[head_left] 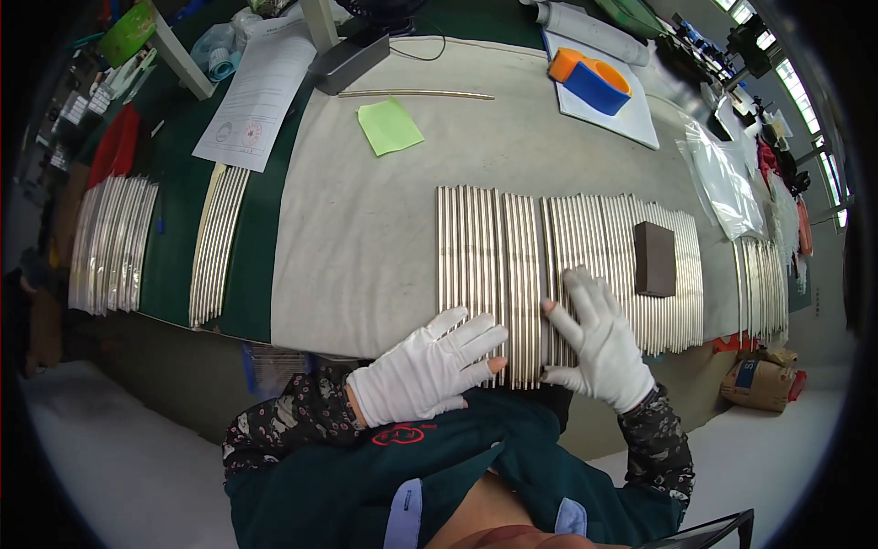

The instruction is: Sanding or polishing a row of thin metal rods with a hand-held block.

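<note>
Left hand: your white-gloved left hand (pixel 430 366) lies flat and open, fingers spread, on the near ends of the row of thin curved silver metal strips (pixel 512 274). It's gripping nothing, just pressing down.
Right hand: your white-gloved right hand (pixel 599 339) is also open, fingers fanned over the strips just right of the left one. The thumb hooks the near edge, nothing clamped.
Strips: they sit side by side on the pale grey mat (pixel 366 238), right in front of you, running near to far.
On the strips: a dark brown rectangular block (pixel 655 259) rests on the right part, just beyond your right fingertips.
Left side: two more batches of similar strips (pixel 215 247) on the green table.
Far side: a lime green sticky note (pixel 390 125), a printed white paper sheet (pixel 261 96), and an orange-and-blue tape dispenser (pixel 593 80).
</note>
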A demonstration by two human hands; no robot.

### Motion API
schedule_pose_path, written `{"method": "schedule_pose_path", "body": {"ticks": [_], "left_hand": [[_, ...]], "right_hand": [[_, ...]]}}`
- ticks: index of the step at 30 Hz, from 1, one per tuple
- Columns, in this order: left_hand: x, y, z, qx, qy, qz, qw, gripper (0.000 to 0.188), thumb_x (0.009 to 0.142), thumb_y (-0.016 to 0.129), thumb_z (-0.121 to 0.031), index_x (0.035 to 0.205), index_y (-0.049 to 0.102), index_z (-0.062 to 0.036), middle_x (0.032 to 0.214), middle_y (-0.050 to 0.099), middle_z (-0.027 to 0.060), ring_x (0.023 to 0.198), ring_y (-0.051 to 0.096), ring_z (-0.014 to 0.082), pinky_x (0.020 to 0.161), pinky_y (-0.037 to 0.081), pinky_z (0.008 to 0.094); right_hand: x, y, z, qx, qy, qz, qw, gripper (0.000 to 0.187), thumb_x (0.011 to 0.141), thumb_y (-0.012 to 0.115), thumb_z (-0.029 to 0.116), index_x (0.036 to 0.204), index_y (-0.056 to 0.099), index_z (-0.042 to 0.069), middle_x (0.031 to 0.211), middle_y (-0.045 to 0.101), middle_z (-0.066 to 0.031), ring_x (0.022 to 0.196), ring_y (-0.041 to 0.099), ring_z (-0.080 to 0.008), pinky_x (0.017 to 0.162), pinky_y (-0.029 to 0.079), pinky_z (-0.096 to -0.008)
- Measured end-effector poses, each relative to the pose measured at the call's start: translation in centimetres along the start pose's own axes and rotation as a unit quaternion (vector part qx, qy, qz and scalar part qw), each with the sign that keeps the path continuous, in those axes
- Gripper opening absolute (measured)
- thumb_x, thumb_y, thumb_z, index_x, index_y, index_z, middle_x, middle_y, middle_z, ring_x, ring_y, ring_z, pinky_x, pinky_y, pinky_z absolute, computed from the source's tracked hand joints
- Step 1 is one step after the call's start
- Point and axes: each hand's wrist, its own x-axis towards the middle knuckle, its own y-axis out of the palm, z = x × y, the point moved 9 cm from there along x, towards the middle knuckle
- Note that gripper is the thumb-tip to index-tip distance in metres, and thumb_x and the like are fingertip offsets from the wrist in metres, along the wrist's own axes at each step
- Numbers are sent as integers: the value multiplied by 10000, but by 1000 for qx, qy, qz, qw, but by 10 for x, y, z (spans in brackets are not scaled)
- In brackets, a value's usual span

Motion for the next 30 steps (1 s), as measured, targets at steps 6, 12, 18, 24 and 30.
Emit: {"method": "schedule_pose_path", "body": {"ticks": [6,12,18,24,30], "left_hand": [[-27,-7,6,0,-53,3,999,753,612,799,-381,1251,506,-110,1403,399,145,1305,386,309,1059,326,512],[-24,-14,10,15,-96,-7,995,689,660,773,-396,1207,560,-36,1388,424,152,1337,353,304,1101,289,509],[-4,-7,5,12,-106,-43,993,867,606,783,-445,1280,467,0,1378,405,195,1295,386,369,1078,298,541],[4,-7,5,5,-104,-108,989,909,582,791,-395,1304,448,38,1346,414,226,1260,413,392,1074,325,502],[1,-6,6,17,-101,-117,988,896,573,796,-358,1292,453,52,1347,414,228,1255,417,399,1062,348,501]], "right_hand": [[30,3,44,74,-47,19,996,927,721,605,647,1335,413,-20,1379,355,-320,1317,320,-468,1117,233,-524],[41,-3,69,199,-103,-6,975,967,705,592,670,1325,431,-53,1370,373,-317,1310,336,-476,1112,237,-537],[15,3,54,84,-35,10,996,1001,689,580,704,1331,428,-49,1378,371,-311,1326,318,-471,1104,219,-569],[20,14,56,29,1,8,1000,970,665,590,697,1293,452,-30,1352,397,-289,1311,329,-456,1095,239,-550],[25,14,56,43,10,1,999,925,684,630,645,1298,449,-22,1370,390,-277,1323,329,-435,1107,238,-531]]}}
